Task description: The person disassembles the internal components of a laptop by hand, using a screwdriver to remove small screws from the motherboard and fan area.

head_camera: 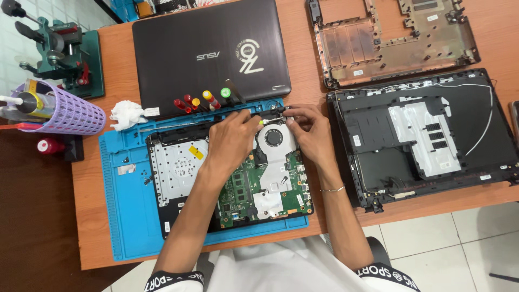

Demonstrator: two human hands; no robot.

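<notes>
An opened laptop base [178, 167] lies on a blue work mat [124, 216], showing a green circuit board [243, 189] and a silver fan with its heat sink [274, 141]. My left hand [231, 139] rests over the board at the fan's left edge and grips a small tool with a yellow-green tip [261, 123]. My right hand [309, 130] pinches something small at the far right corner of the fan, fingers closed; what it holds is too small to tell.
A closed dark laptop [208, 48] lies behind the mat, with several screwdrivers [203, 100] at its front edge. To the right are a black laptop cover [427, 135] and a bare bottom shell [394, 38]. A purple basket [59, 111], crumpled tissue [125, 114] and green clamp [62, 54] stand left.
</notes>
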